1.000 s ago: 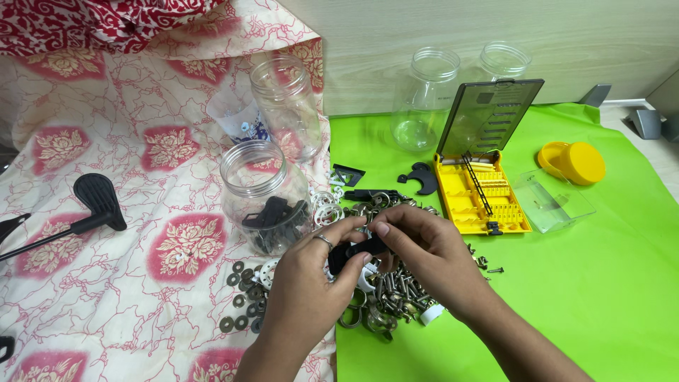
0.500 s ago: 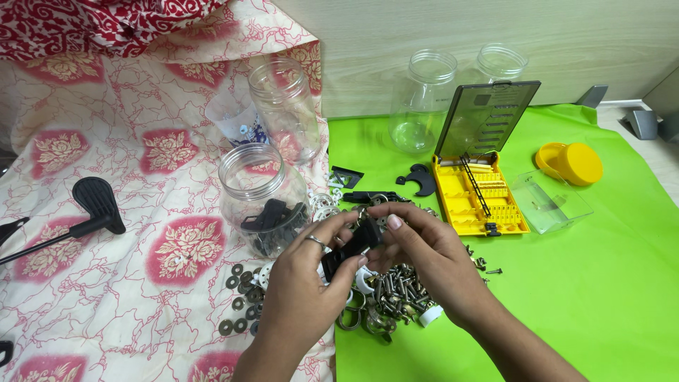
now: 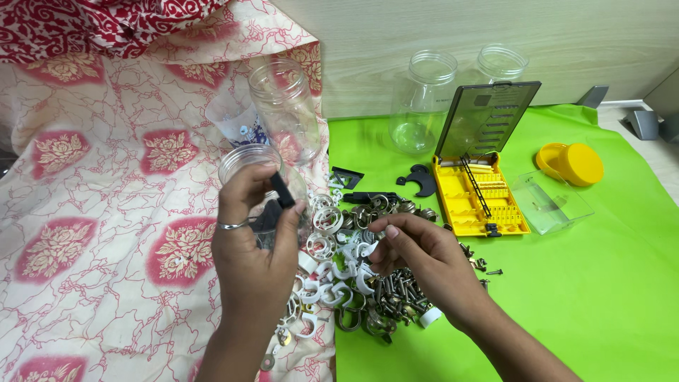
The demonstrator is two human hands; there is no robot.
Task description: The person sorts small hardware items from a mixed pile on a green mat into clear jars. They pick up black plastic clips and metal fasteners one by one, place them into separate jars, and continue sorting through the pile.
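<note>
left hand (image 3: 251, 233): fingers pinch a small black part (image 3: 283, 191) right over the mouth of the jar (image 3: 249, 170), at 10 o'clock from the pile.
right hand (image 3: 417, 258): rests on the pile (image 3: 353, 276) of white clips, washers and screws; fingertips closed lightly among the clips, though I cannot tell whether they hold one.
jar: clear plastic, upright on the patterned cloth (image 3: 106, 233), with dark parts already inside; partly hidden behind the left hand.
doing it well: centre the black part over the mouth before letting go, and keep the wrist off the rim, since the light jar stands on soft cloth and could tip.
sorting: take one piece at a time from the pile so clips and screws do not ride along.
around: yellow bit case (image 3: 477, 191) open at 2 o'clock on the green desk (image 3: 601, 297); yellow lids (image 3: 573, 163) beyond it; empty jars (image 3: 424, 99) at 12 o'clock.
</note>
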